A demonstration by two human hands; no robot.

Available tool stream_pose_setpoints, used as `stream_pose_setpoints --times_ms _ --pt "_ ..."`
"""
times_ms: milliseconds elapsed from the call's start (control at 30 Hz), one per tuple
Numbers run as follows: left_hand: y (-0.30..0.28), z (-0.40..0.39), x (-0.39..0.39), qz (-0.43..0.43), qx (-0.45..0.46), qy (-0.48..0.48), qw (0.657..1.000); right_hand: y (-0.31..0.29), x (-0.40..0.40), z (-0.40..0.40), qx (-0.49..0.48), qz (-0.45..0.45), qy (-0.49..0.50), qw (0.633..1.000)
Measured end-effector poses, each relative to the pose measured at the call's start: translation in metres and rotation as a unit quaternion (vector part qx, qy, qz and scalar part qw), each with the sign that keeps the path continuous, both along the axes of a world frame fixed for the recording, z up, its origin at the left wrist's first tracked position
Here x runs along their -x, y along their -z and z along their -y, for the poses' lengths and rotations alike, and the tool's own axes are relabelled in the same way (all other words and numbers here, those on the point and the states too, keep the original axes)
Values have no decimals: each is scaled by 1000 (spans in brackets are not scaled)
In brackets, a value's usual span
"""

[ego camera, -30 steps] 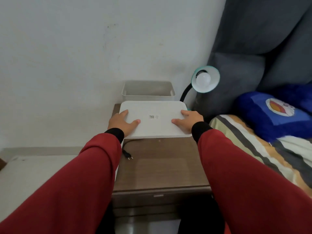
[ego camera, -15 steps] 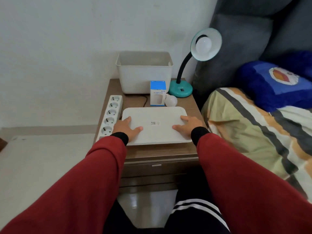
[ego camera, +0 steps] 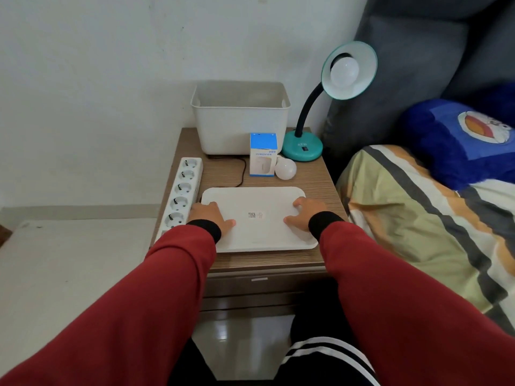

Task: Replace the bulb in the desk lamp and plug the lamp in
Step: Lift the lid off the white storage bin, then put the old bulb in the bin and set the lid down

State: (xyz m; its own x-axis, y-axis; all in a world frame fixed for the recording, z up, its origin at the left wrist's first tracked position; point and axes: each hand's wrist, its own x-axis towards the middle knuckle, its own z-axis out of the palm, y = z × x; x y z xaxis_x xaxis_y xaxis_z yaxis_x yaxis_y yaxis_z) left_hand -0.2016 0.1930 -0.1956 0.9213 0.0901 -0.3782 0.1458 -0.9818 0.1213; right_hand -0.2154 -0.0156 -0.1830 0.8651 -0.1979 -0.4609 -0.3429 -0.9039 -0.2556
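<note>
Left hand and right hand gripping opposite short edges of white lid, thumbs on top, lid flat at 6 o'clock on nightstand, its near rim close to the front edge. Power strip along the 9 o'clock edge, just beside the left hand. Spare bulb touching small blue box at 12 o'clock. Beyond, open white bin, inside hidden. Desk lamp at 1 o'clock, fitted bulb in shade; black cord running under lid. Bed crowding 3 o'clock side.
</note>
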Motion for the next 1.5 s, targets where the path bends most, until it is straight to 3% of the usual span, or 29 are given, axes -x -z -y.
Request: stream_pose_setpoints --times_ms 267,667,867,967,1067,1167,1500 --pt "-18 1 -9 7 -69 61 996 -10 -16 -6 102 -61 -83 989" --pt "-61 23 -65 49 -94 125 987 -66 -70 -1 116 84 -99 985" --pt "-64 24 -103 50 -101 110 987 -46 -90 3 -77 191 31 978" --pt "-61 24 -120 41 -107 106 988 -22 -97 2 -193 208 106 953" --pt "-57 24 -135 29 -124 115 985 -3 -104 1 -242 200 155 937" --pt "-51 22 -148 29 -127 112 985 10 -113 0 -262 195 175 929" --pt "-48 17 -157 18 -138 110 984 10 -122 3 -200 219 162 941"
